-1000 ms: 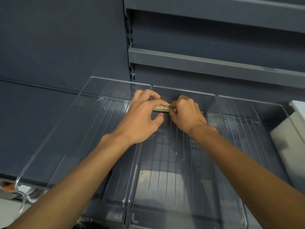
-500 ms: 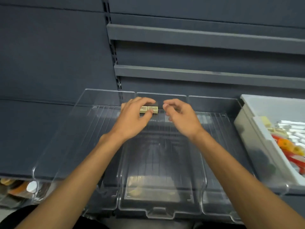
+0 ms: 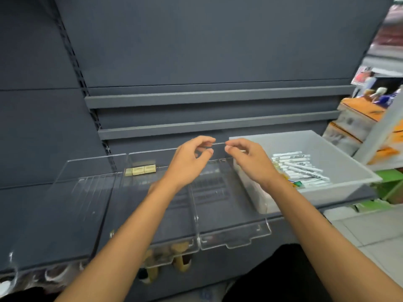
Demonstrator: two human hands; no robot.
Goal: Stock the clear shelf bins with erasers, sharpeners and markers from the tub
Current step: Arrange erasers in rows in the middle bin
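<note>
Three clear bins sit side by side on the grey shelf: a left bin (image 3: 76,214), a middle bin (image 3: 135,205) and a right bin (image 3: 229,214). A row of beige erasers (image 3: 140,170) lies against the back wall of the middle bin. The white tub (image 3: 327,192) stands to the right of the bins and holds white markers (image 3: 301,168) and some small coloured items half hidden by my right wrist. My left hand (image 3: 189,162) hovers over the back of the bins with its fingers loosely curled, holding nothing. Beside the tub's left wall, my right hand (image 3: 248,162) is likewise empty.
Two grey shelf rails (image 3: 207,127) run above the bins. Brown items (image 3: 178,256) show on the shelf below, through the bin fronts. Orange and white boxes (image 3: 359,118) are stacked at the far right, above a pale tiled floor (image 3: 359,232).
Both hands let go of the erasers, which now lie at the back of the middle bin. The hands moved right towards the tub, and the view swung right with them.
</note>
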